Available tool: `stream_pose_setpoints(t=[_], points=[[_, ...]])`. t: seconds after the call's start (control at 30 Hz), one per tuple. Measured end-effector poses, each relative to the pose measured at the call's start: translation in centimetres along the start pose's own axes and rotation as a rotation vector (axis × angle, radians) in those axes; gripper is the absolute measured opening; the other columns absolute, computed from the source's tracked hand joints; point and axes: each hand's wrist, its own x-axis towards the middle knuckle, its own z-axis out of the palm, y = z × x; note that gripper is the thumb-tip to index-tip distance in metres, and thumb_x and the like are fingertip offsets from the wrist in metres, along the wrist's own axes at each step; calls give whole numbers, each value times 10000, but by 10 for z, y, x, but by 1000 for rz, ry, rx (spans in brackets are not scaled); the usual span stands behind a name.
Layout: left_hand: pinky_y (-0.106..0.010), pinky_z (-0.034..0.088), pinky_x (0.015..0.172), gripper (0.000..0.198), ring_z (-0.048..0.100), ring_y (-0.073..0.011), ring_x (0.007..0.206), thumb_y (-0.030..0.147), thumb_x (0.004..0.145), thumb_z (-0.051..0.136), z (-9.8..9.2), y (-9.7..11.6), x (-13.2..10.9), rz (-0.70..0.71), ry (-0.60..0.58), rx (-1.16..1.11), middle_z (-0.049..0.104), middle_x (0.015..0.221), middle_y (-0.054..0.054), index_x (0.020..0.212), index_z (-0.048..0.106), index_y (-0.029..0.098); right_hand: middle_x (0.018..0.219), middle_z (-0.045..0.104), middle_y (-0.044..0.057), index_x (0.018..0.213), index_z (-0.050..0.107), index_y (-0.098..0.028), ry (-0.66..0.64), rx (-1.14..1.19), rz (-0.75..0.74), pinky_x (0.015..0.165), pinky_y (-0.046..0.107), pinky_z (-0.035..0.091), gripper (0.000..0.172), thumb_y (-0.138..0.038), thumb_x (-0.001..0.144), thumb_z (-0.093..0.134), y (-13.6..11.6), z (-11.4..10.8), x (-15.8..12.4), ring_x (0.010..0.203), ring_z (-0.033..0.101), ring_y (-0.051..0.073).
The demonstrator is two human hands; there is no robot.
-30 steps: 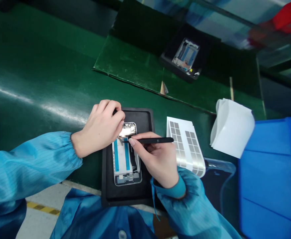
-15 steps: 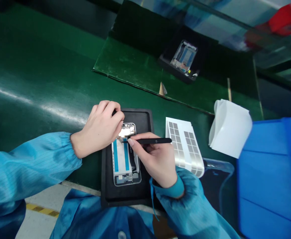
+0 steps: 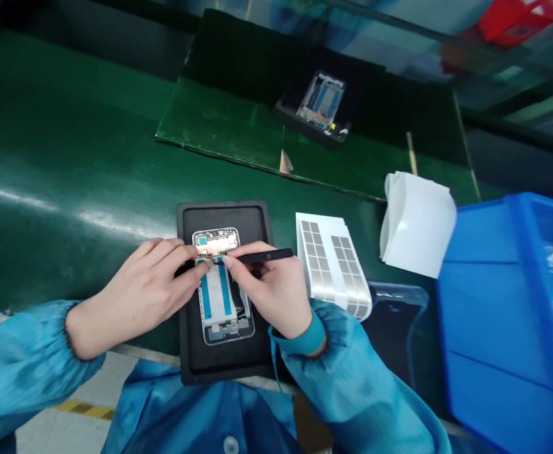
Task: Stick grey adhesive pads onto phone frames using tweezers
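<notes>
An opened smartphone [image 3: 217, 290] lies in a black tray [image 3: 219, 369], its circuit board bared at the top and blue strips along a pale middle panel. My left hand [image 3: 151, 284] comes in from the left with bent fingers. Its thumb tip is over the phone just below the board, and its other fingertips are at the phone's left edge. Whatever is under those fingertips is hidden. In my right hand [image 3: 276, 284] are black tweezers [image 3: 269, 255], held like a pen. Their tip points left at the lower edge of the board, close to my left thumb.
Right of the tray lies a white sheet of grey square stickers [image 3: 318, 252]. Beyond it are a folded white sheet [image 3: 418, 221], a clear-edged dark sheet [image 3: 390, 340] and a blue bin [image 3: 494, 302]. Another opened phone [image 3: 321, 101] sits on a raised green board [image 3: 238, 139].
My left hand has come down and left from above the phone's top, uncovering the circuit board. My right hand keeps the tweezers near the board's lower edge. The whole view has shifted slightly.
</notes>
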Motion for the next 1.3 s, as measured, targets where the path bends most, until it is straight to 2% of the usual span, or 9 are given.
stream_pose_setpoints(t=[0.33, 0.57, 0.7, 0.8, 0.97, 1.2, 1.3], points=[[-413, 476, 835, 320, 567, -282, 1050, 236, 971, 531, 4, 5, -3, -25, -48, 76, 631, 1190, -114, 1277, 619, 205, 783, 761, 37, 874, 724, -187, 10, 20, -9, 581, 269, 564, 104, -286, 860, 698, 2, 0, -1, 630, 700, 158], [-437, 485, 833, 374, 537, -303, 1052, 217, 968, 491, 5, 4, 0, -59, -139, 68, 605, 1176, -121, 1332, 575, 223, 833, 758, 50, 887, 720, -199, 83, 158, 7, 643, 281, 596, 114, -309, 859, 711, 8, 3, -3, 710, 722, 177], [-437, 487, 849, 359, 525, -293, 1067, 286, 992, 489, -1, -3, 2, -17, -170, 10, 592, 1171, -113, 1338, 587, 290, 817, 755, 50, 864, 717, -197, 100, 177, -3, 641, 275, 597, 99, -295, 850, 720, 8, 3, -1, 707, 723, 179], [-434, 484, 874, 315, 519, -288, 1109, 345, 990, 517, -6, -7, 1, 20, -170, -33, 588, 1198, -102, 1280, 638, 326, 825, 755, 49, 866, 718, -194, 99, 171, -17, 637, 267, 595, 98, -291, 852, 715, 9, 4, 0, 707, 722, 175], [-455, 489, 925, 352, 533, -287, 1135, 377, 980, 536, -6, -6, -3, -10, -148, -17, 599, 1247, -116, 1302, 639, 280, 819, 759, 49, 861, 717, -187, 103, 174, -11, 632, 264, 598, 107, -293, 845, 711, 6, 4, 1, 693, 728, 172], [-460, 504, 902, 326, 557, -293, 1112, 352, 974, 547, -10, -2, 1, -23, -154, 18, 611, 1211, -116, 1275, 654, 287, 799, 765, 49, 833, 716, -185, 124, 224, -10, 639, 276, 601, 119, -304, 823, 713, 3, 4, 1, 667, 729, 174], [-450, 503, 920, 271, 563, -287, 1130, 333, 979, 542, -12, 0, -2, 1, -131, 17, 622, 1205, -109, 1200, 693, 294, 797, 767, 54, 837, 718, -178, 118, 232, -18, 629, 278, 593, 138, -315, 821, 711, 4, 4, 2, 657, 729, 177]])
